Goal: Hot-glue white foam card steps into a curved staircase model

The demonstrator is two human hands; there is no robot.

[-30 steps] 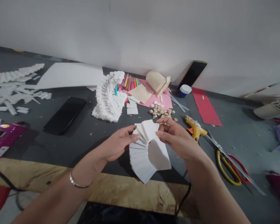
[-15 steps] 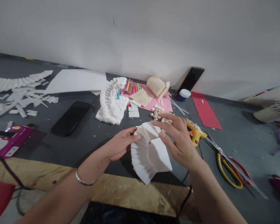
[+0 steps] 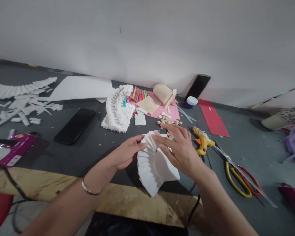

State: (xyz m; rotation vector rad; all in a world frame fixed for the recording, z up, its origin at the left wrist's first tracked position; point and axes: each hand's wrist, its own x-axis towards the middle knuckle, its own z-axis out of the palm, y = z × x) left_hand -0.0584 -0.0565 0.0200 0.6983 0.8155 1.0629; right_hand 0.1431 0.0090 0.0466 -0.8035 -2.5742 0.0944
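A curved row of overlapping white paper pleats [image 3: 147, 165] is held up over the front edge of the table, with a flat white paper piece [image 3: 166, 165] joined along its inner side. My left hand [image 3: 130, 149] grips the upper left edge of the pleats, thumb on top. My right hand [image 3: 179, 144] pinches the top pleats, its index finger lying across them and its thumb at their inner edge. Just past my right hand lie small beige nut-like pieces [image 3: 163, 121]. A yellow glue gun [image 3: 204, 144] rests to its right.
A bumpy white model [image 3: 118, 109] stands behind my hands. White strips [image 3: 22, 106] and a black phone [image 3: 75, 126] lie left. Scissors [image 3: 239, 180], a red sheet [image 3: 213, 118] and a blue jar [image 3: 191, 102] are right. A second phone [image 3: 198, 86] leans on the wall.
My right hand has moved left and its fingers have come down onto the top pleats, which now sit closer together. My left hand keeps its hold.
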